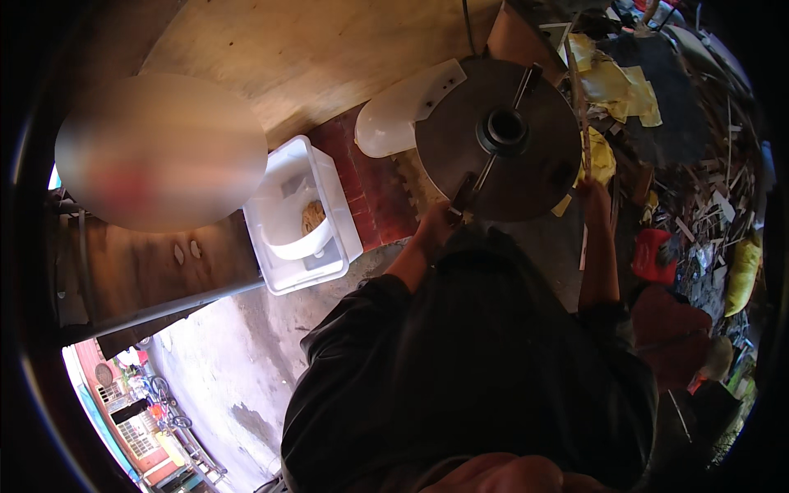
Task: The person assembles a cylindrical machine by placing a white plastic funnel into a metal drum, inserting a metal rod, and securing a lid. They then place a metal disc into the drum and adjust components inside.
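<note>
A large dark round disc (534, 164) with a raised hub ring (503, 130) lies ahead of me. A thin metal bar runs across it, with a dark block at each end. At the disc's near left edge my left hand (436, 223) is closed around the end of the nearer dark handle-like block (463, 191). To the right of the disc, my right hand (593, 197) is closed on a long thin wooden stick (579, 103) that points away from me. The fingers of both hands show only in part.
A white chute-like piece (394, 119) juts left from the disc. Left of that, a white plastic tub (352, 222) holds a white bowl (283, 240) with a brown lump. Wood scraps and yellow sheets (629, 94) litter the right, near a red container (654, 255). A blurred oval covers the upper left.
</note>
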The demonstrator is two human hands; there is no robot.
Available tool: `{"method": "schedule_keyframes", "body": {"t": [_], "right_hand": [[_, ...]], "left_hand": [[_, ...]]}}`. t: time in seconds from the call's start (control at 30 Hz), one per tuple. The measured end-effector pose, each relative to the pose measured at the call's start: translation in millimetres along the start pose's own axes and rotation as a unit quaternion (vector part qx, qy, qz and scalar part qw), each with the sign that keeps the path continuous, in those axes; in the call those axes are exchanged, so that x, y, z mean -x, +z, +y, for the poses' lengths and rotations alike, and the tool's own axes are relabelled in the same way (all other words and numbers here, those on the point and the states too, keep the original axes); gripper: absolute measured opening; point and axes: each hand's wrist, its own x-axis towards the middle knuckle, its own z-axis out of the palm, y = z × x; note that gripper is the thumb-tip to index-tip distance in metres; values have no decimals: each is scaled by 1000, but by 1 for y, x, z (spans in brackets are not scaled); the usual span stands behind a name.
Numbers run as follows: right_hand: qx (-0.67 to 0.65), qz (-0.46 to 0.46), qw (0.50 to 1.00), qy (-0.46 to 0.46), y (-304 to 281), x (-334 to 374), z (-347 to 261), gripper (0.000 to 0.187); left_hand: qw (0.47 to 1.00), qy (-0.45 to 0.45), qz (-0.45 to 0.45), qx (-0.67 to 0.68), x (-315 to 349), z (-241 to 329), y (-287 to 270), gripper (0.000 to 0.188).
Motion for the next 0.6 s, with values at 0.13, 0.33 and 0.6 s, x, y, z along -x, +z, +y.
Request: {"method": "schedule_keyframes", "body": {"t": [0.13, 0.33, 0.6], "right_hand": [[56, -34, 998, 10, -76, 42, 59, 16], [-130, -26, 975, 179, -90, 133, 70, 10], [-102, -163, 972, 137, -61, 102, 42, 13]], "left_hand": [[942, 97, -55, -317, 20, -1, 0, 25], [996, -29, -88, 9, 101, 64, 95, 33], [999, -37, -34, 9, 91, 47, 34, 37]]}}
